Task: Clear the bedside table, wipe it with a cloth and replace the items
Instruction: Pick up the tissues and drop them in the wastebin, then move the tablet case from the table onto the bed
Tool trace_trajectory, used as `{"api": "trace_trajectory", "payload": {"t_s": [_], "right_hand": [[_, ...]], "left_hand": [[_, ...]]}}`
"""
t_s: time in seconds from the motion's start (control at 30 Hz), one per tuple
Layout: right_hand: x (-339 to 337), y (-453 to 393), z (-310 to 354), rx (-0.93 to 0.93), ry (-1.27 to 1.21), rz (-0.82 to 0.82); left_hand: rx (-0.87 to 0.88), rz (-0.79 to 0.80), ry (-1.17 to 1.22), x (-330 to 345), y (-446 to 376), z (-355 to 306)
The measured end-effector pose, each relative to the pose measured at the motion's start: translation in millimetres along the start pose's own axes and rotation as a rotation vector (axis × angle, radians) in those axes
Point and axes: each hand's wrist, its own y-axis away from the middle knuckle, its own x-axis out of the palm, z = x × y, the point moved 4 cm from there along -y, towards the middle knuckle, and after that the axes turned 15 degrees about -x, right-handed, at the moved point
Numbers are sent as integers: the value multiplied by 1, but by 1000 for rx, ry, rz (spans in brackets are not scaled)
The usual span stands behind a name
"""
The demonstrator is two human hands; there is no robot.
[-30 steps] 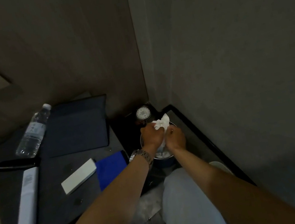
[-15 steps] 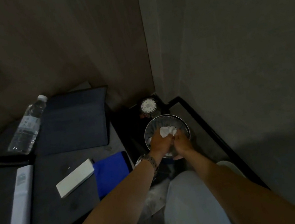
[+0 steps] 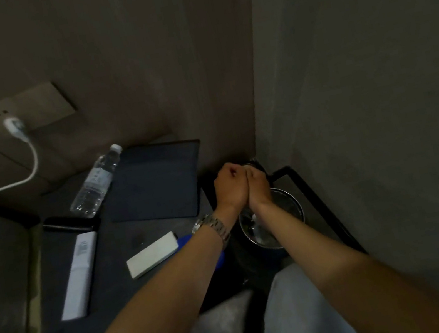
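Both hands, left (image 3: pixel 229 186) and right (image 3: pixel 258 184), have been lifted from the bowl (image 3: pixel 290 206), fingers curled together; the cloth is hidden, presumably wrung between them. The table (image 3: pixel 117 260) remains uncleared.

White charger (image 3: pixel 15 129) plugged into wall socket (image 3: pixel 23 111).

A dark tabletop (image 3: pixel 147 231) is carrying a clear water bottle (image 3: pixel 94 184) lying on its side beside a dark folder (image 3: pixel 156 181). A white remote (image 3: pixel 80 274), a white rectangular block (image 3: pixel 153 254) and a black phone (image 3: pixel 68 223) are lying nearer.
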Motion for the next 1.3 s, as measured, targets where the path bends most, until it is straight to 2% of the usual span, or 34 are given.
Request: {"api": "trace_trajectory", "payload": {"t_s": [0.1,0.27,0.43,0.67,1.0,1.2,1.3], "right_hand": [[30,6,29,-36,13,17],[82,12,48,-38,57,75],[105,13,59,-27,266,107],[131,-7,51,32,441,106],[136,-18,31,118,43,-9],[135,-18,35,70,25,20],[130,-15,42,30,-25,22]], "left_hand": [[65,-67,-1,-45,0,-12],[75,-203,-89,-127,-14,-11],[-119,-303,-300,-194,-43,13],[-214,-360,-447,-229,-79,44],[-286,-383,-309,-230,-108,63],[-276,-388,-243,-227,-111,63],[-273,-406,-90,-236,-112,72]]}}
